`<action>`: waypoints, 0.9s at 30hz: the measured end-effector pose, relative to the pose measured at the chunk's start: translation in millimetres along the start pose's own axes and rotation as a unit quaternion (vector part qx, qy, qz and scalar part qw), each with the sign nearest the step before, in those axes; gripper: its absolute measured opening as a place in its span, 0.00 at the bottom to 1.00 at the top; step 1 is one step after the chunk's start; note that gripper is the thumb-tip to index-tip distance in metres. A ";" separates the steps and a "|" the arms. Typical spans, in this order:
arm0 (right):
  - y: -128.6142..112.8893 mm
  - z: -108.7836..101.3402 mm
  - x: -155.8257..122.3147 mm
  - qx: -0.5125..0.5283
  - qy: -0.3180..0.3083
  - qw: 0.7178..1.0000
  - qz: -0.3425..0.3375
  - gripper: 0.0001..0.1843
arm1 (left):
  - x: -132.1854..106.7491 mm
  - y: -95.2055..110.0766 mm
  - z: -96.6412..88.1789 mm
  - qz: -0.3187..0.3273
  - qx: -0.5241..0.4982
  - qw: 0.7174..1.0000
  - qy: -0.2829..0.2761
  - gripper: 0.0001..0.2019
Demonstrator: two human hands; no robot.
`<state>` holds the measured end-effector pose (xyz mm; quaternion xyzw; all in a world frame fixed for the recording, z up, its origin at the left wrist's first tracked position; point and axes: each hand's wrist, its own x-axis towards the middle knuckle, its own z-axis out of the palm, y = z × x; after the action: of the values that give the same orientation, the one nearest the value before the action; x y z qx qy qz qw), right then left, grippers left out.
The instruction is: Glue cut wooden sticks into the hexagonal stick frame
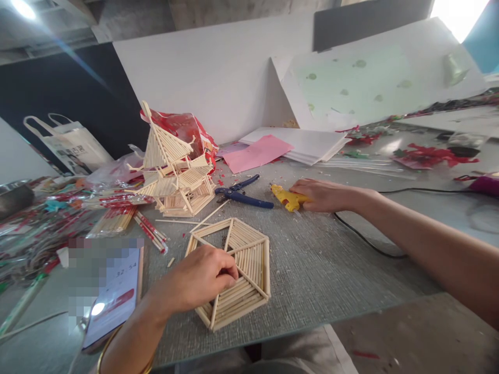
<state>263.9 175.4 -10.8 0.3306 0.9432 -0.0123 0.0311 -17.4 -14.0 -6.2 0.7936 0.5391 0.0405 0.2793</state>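
A hexagonal frame of wooden sticks [249, 262] lies flat near the table's front edge, several of its wedges filled with parallel sticks. Over its left part rests my left hand [202, 275], fingers curled and thumb drawn in; whatever they pinch is hidden. Farther off to the right, my right hand [319, 195] is closed round a yellow glue gun [288, 197], which lies on the table with its nozzle pointing left. Blue-handled cutting pliers [249, 197] lie between the glue gun and a small stick-built pagoda [175, 171].
A phone [115, 298] lies at the left front. Bundles of wrapped sticks [117, 215] and plastic bags crowd the left side. Pink paper [257, 153] and white boards [307, 143] lie at the back. A black cord [362, 236] passes under my right arm.
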 end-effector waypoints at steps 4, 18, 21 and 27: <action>-1.0 -0.5 -0.1 -0.003 -0.001 1.000 0.002 0.22 | 0.6 -0.5 0.8 0.004 0.002 1.000 0.001 0.10; -0.4 0.9 -0.7 -0.011 0.001 1.000 0.004 0.22 | 1.2 1.1 1.4 -0.014 -0.009 1.000 0.008 0.08; -2.5 -0.9 -1.1 -0.011 -0.004 1.000 0.004 0.22 | 1.2 2.0 1.4 -0.010 -0.005 1.000 0.009 0.08; -4.7 -3.0 -1.3 -0.013 -0.010 1.000 0.011 0.22 | 0.5 2.0 2.2 -0.021 -0.012 1.000 0.008 0.08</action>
<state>261.9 171.1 -7.7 0.3408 0.9391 -0.0033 0.0443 -14.7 -15.0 -7.2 0.7787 0.5571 0.0477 0.2847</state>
